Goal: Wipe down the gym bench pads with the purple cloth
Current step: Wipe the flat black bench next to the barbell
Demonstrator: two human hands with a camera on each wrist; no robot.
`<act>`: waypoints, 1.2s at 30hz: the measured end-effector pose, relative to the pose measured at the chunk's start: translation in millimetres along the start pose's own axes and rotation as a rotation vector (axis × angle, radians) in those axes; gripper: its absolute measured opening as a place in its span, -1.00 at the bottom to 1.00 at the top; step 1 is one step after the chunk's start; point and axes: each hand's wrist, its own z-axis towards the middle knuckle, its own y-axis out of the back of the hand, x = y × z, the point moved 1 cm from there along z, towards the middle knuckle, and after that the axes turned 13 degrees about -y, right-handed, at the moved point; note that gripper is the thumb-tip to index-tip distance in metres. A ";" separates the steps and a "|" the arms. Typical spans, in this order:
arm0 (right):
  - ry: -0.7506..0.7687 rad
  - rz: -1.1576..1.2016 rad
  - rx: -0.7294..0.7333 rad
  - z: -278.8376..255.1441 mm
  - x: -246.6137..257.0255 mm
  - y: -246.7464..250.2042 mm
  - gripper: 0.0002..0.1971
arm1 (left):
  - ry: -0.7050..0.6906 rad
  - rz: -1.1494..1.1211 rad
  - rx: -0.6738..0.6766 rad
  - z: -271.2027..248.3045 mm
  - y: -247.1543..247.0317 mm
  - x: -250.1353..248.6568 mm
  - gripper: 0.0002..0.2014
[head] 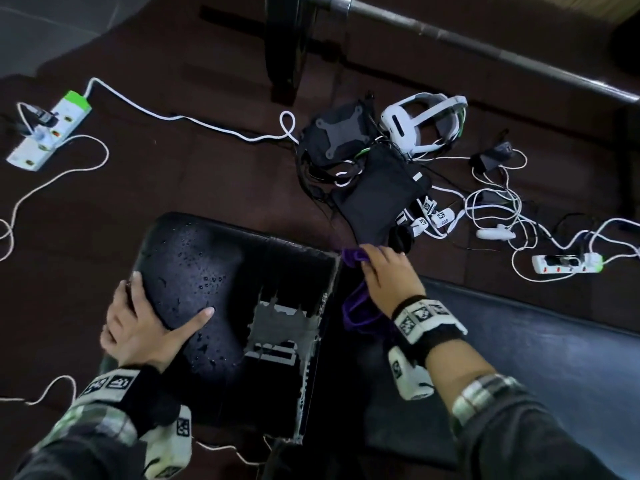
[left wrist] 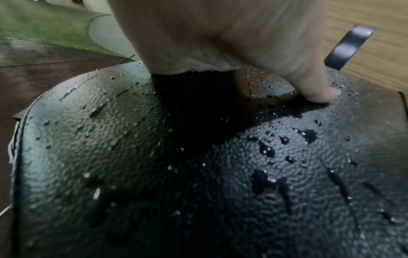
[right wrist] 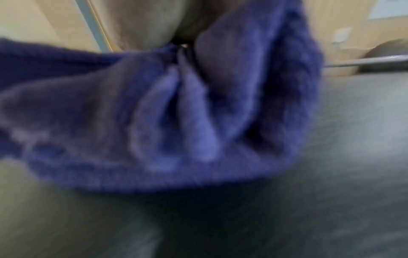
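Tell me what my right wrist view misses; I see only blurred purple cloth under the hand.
Observer: The right hand grips the purple cloth in the gap between the two bench pads.
Operator: Report the left hand.
Observer: The left hand grips the near edge of the left bench pad, thumb pressed on top.
Operator: State that pad's condition.
Observer: Water droplets cover it, and its vinyl is torn near the gap.

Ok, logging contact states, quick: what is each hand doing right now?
Left hand: grips the wet seat pad, thumb on top, fingers over its edge.
Right hand: holds the purple cloth.
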 end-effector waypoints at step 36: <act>0.267 -0.032 0.343 53.8 197.9 -8.4 -0.58 | -0.040 0.069 0.001 1.0 -6.7 7.8 0.27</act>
